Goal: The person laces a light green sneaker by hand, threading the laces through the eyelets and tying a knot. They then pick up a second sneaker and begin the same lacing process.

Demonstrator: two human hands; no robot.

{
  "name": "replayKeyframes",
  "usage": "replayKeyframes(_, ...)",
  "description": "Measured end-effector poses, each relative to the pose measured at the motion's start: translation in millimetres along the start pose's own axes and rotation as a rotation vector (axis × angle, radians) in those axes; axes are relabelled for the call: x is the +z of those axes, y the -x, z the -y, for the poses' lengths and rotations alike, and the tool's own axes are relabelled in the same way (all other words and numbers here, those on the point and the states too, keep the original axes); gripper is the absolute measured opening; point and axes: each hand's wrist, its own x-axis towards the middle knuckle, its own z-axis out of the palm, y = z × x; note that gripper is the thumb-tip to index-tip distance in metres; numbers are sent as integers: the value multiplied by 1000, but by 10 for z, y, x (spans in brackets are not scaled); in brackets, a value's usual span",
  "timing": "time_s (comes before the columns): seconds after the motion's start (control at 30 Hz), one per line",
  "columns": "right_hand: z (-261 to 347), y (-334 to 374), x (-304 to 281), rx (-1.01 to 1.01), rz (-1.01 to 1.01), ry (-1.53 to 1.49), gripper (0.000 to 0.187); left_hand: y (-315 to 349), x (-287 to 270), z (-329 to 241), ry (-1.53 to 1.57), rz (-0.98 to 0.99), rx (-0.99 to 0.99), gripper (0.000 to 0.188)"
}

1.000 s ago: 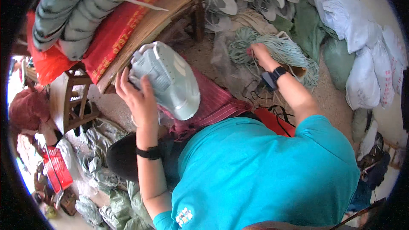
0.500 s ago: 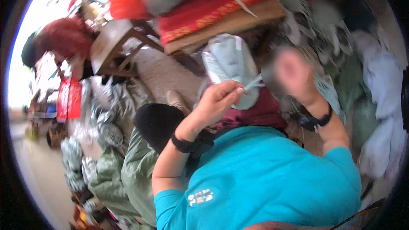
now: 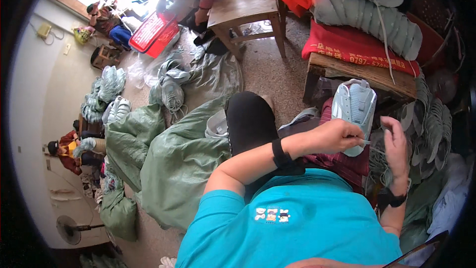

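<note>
While the pale shoe upper (image 3: 353,111) rests on the lap, a thin lace (image 3: 366,142) is pinched by left hand (image 3: 333,136); right hand (image 3: 396,144) half-open beside it; lacing judged barely begun.

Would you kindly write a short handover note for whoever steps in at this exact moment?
Left hand: pinched shut on a thin pale lace, right at the shoe.
Right hand: fingers open, beside the lace end and the shoe's lower edge; holding nothing that shows.
Things: the pale blue shoe upper rests on the lap against the wooden bench; stacked soles lie to the right.
Done: the lace is picked up and at the shoe.
Left: how far the lacing has got cannot be told.
</note>
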Motion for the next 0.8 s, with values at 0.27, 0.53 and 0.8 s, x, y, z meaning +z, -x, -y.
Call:
replayKeyframes(0.27, 491, -77, 295, 250, 336, -591, 23, 29, -87, 3, 155, 35, -303, 28)
replayKeyframes(0.53, 182, -125, 371, -103, 124, -205, 9, 72, 1, 190, -4, -72, -237, 24)
replayKeyframes(0.8, -265, -114, 477, 124, -92, -381, 7, 10, 102, 323, -25, -295, -256, 19)
